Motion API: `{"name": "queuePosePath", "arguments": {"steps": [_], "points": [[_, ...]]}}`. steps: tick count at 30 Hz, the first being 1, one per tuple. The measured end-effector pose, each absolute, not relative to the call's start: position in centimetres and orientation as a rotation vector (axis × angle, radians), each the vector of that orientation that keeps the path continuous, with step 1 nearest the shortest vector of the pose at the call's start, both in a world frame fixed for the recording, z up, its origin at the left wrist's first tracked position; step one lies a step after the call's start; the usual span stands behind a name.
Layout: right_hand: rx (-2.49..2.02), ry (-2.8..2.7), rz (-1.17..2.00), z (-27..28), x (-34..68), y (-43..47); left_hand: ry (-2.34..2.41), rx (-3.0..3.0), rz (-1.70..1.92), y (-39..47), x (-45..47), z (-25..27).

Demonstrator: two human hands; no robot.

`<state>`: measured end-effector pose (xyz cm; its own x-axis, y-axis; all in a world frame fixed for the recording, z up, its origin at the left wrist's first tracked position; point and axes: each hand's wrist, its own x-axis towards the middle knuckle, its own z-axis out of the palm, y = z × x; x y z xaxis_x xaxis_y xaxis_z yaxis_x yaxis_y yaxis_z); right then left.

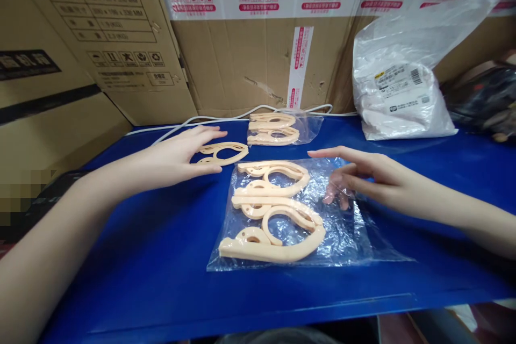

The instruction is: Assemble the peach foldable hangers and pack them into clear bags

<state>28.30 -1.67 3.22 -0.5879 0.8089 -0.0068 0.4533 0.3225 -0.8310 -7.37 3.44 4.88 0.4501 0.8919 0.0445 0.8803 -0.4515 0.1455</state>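
Observation:
My left hand point(181, 153) reaches over a beige folding clothes hanger point(236, 155) lying on the blue tabletop, fingers and thumb spread on either side of it. Part of that hanger is hidden by the hand. In front lies a clear plastic bag point(346, 247) with beige folding hangers point(298, 215) laid flat inside. At the bag's right part, my right hand point(366, 177) has its index finger stretched out. Its other fingers curl at the film, some of them seen through the plastic, and they appear to hold it.
Behind, another clear bag with folded hangers point(274, 129) lies near a white cable point(201, 118). Cardboard boxes point(242, 54) stand along the back and left. A white plastic parcel bag point(403, 97) sits at the back right, beside dark blurred items point(484, 97). The blue table's point(161, 301) front edge is below.

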Motion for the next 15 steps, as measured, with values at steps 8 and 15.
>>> {"name": "queuePosePath", "arguments": {"steps": [8,15], "points": [[-1.216,-1.843,1.356,3.3,27.6,-1.5,1.745,2.369,0.015,5.5,-9.3,3.9],[-1.213,-1.749,1.356,3.4,28.2,-1.0,1.919,2.413,0.029,5.4,-8.6,4.4]]}}
